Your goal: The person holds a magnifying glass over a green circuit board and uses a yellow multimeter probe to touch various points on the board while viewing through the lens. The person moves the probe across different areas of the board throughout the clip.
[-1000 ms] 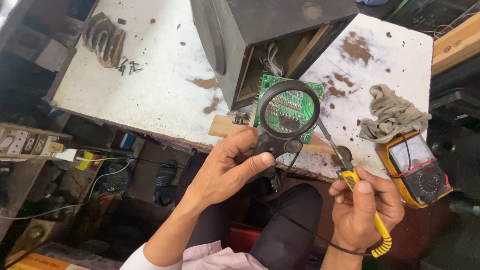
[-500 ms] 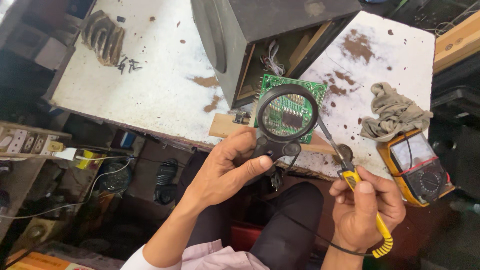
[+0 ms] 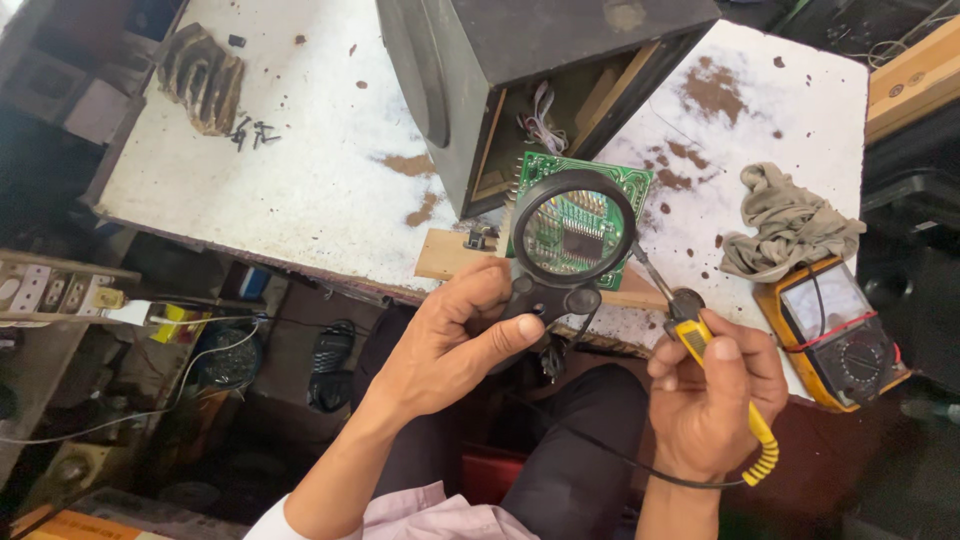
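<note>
We see loose wires (image 3: pixel 543 118) inside the open dark cabinet (image 3: pixel 520 60). Our left hand (image 3: pixel 450 345) grips the magnifier (image 3: pixel 572 238) over the green board (image 3: pixel 628 185); our right hand (image 3: pixel 712 395) clasps the yellow soldering iron (image 3: pixel 700 345), its tip pointing up-left at the board.

Green board (image 3: pixel 585 180), black magnifier (image 3: pixel 573 240), yellow iron (image 3: pixel 722 375), white bench (image 3: pixel 300 170) with brown stains, orange-yellow meter (image 3: pixel 835 335), grey-brown rag (image 3: pixel 790 222), dark box (image 3: pixel 540 60)
</note>
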Demonstrator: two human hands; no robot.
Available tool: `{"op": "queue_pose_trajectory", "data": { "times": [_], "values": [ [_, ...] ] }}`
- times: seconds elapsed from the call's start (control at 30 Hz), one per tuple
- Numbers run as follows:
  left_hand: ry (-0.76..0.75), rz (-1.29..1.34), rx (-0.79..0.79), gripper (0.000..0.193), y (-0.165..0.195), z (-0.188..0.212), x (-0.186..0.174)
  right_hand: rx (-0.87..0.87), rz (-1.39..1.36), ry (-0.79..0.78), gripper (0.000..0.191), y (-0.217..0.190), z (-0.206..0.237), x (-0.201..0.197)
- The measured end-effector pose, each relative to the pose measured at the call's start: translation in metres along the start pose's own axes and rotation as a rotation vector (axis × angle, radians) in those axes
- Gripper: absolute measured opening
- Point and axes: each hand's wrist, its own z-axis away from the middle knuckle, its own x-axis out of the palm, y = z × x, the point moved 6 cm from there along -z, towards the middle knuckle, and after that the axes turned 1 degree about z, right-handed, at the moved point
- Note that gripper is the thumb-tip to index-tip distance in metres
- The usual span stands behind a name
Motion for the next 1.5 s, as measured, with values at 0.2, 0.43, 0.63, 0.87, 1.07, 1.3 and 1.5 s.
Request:
{"op": "queue_pose_trajectory", "data": {
  "times": [0.2, 0.43, 0.63, 0.87, 1.07, 1.3, 1.5],
  "values": [
    [0.029, -0.002, -0.024, 0.029, 0.002, -0.002, 0.002, 0.012, -0.004, 0.001, 0.023, 0.002, -0.001, 0.0],
    [0.034, -0.046, -0.054, 0.016, 0.006, 0.0, 0.005, -0.196, 0.037, 0.14, 0.021, -0.032, 0.013, -0.061],
    [0.081, -0.032, -0.132, 0.031, -0.012, 0.006, 0.001, -0.155, 0.429, 0.258, 0.015, -0.04, 0.028, -0.123],
    [0.079, -0.041, -0.055, 0.037, -0.013, 0.011, -0.001, -0.051, 0.694, 0.196, 0.013, -0.032, 0.034, -0.114],
    [0.096, -0.054, -0.073, 0.038, -0.015, 0.011, -0.004, 0.004, 0.748, 0.187, 0.013, -0.026, 0.029, -0.108],
    [0.097, -0.094, -0.051, 0.032, -0.02, 0.013, -0.007, 0.03, 0.769, 0.188, 0.013, -0.022, 0.026, -0.107],
    [0.098, -0.071, -0.064, 0.041, -0.019, 0.013, -0.006, 0.023, 0.783, 0.183, 0.013, -0.025, 0.028, -0.106]
  ]
}}
